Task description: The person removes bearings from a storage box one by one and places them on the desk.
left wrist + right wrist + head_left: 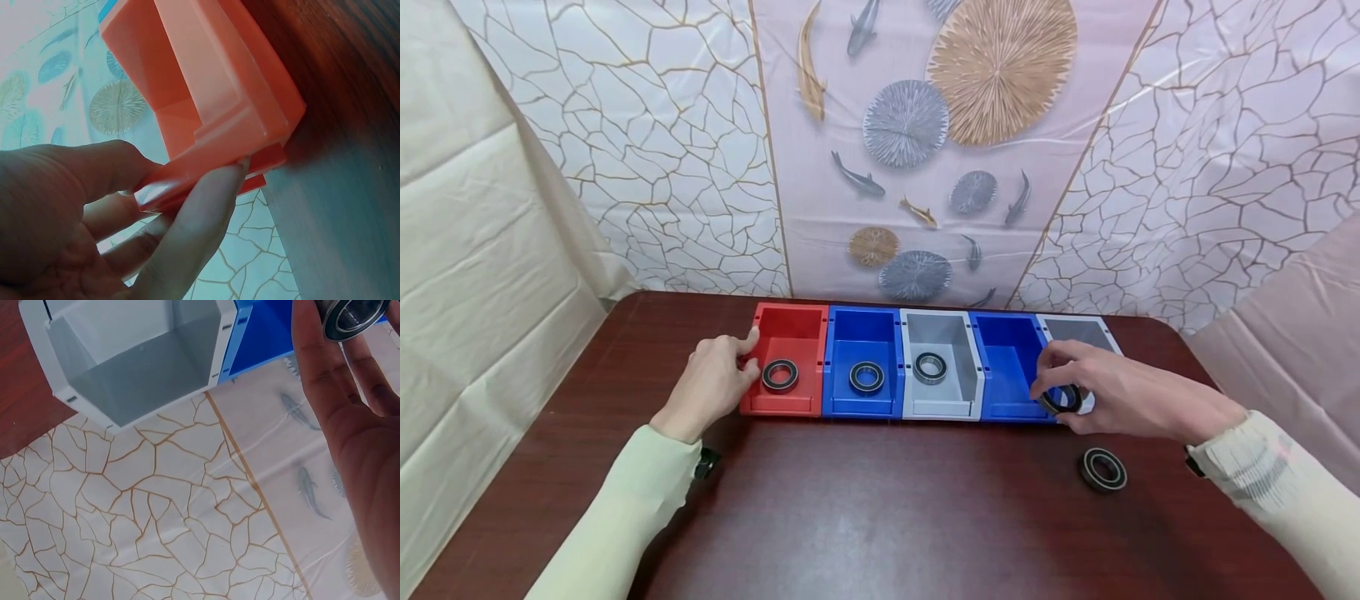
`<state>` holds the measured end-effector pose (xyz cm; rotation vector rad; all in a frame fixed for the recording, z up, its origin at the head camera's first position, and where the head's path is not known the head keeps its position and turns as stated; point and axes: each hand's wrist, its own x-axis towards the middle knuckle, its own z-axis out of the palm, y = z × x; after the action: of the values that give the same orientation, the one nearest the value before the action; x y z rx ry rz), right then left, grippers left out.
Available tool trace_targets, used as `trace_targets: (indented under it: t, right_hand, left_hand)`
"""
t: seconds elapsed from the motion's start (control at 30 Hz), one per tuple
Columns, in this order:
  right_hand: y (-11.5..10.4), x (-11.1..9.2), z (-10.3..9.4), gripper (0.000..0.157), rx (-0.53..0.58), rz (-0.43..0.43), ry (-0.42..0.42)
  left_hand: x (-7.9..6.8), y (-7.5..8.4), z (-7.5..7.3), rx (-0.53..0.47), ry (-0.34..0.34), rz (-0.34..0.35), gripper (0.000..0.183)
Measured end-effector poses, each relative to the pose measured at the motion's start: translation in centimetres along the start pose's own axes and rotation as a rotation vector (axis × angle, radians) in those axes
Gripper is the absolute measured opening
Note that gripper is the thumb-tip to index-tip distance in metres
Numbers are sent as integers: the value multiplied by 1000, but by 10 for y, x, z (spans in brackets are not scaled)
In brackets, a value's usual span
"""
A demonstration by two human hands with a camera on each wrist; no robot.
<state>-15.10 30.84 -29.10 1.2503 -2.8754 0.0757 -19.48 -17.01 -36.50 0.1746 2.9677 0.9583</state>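
At the left end of a row of bins, my left hand [711,379] pinches the side rim of the red bin [206,150] between thumb and fingers. A black-and-silver ball bearing [333,326] is held in the fingers of my right hand [1105,383], over the front of the right-hand blue bin [1011,371] and the gray bin [1078,333] at the row's right end. Another bearing [1122,477] lies flat on the table, in front of the right hand. The right forearm and hand hide part of the gray bin.
One bearing lies in each of three bins: a bearing [766,377] in the red, a bearing [853,377] in the left blue bin [865,333], a bearing [917,367] in the middle gray bin [943,333]. The dark wooden table [880,508] backs onto a patterned curtain [692,167].
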Motion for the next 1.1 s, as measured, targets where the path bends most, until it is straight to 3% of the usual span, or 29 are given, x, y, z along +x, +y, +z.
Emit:
trace_targets:
  t: [0.47, 0.8, 1.1]
  right_hand:
    - [-16, -8, 21, 38, 89, -47, 0]
    - [-21, -10, 38, 38, 80, -77, 25]
    - [-28, -11, 50, 35, 139, -35, -48]
  left_hand:
    - [-2, 0, 0, -2, -1, -6, 56]
    - [-1, -1, 2, 14, 13, 4, 55]
    - [-1, 0, 1, 14, 8, -7, 56]
